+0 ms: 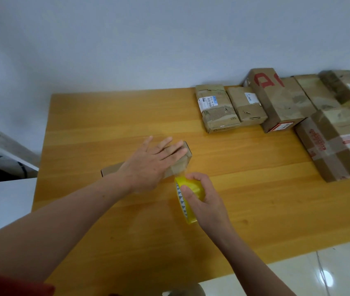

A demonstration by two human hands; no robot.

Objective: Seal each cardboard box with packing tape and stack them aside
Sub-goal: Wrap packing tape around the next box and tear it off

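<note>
Cardboard box (pixel 179 165), long and narrow, lay mid-table (pixel 105 129) beneath the flat, straight-fingered left hand (pixel 150 163); right hand (pixel 204 197) gripped the yellow tape roll (pixel 188 197) just near of it, sealed boxes (pixel 276 103) far right.

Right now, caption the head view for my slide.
Left hand presses a long cardboard box on the table; right hand grips a yellow tape roll beside it.

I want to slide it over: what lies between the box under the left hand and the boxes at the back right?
Just bare table between the slim box and the nearest back box, per the head view.
</note>
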